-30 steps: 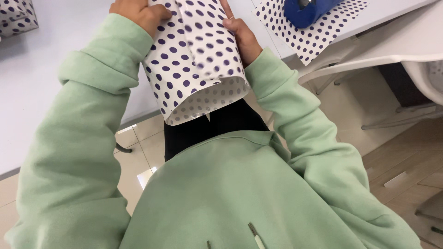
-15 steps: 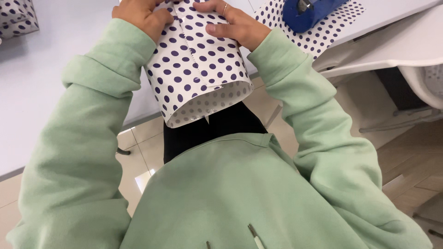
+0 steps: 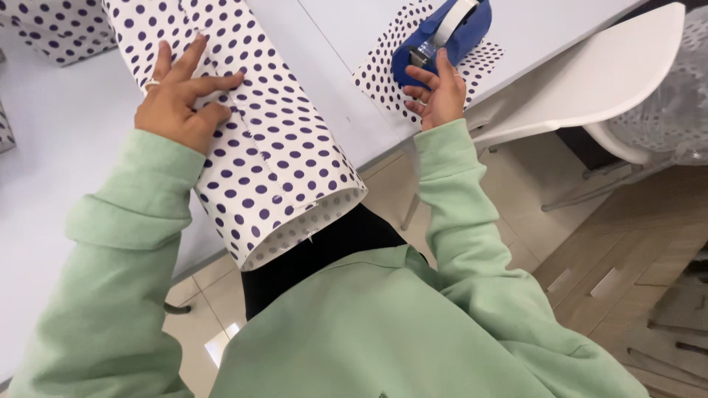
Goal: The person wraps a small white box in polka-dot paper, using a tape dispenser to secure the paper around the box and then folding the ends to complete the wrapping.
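Holding the seam, reaching for tape

Our left hand point(image 3: 181, 99) lies flat, fingers spread, on the dotted paper tube point(image 3: 251, 140) overhanging the table point(image 3: 66, 155) edge — press firmly — while our right hand point(image 3: 436, 92), open, touches the blue tape dispenser point(image 3: 442, 37).

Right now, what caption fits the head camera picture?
Left hand presses the dotted wrapped box while right hand touches the blue tape dispenser.

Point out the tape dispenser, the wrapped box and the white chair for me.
tape dispenser point(image 3: 450, 33), head view, blue body.
wrapped box point(image 3: 273, 147), head view, dotted paper on top.
white chair point(image 3: 612, 66), head view, seat.
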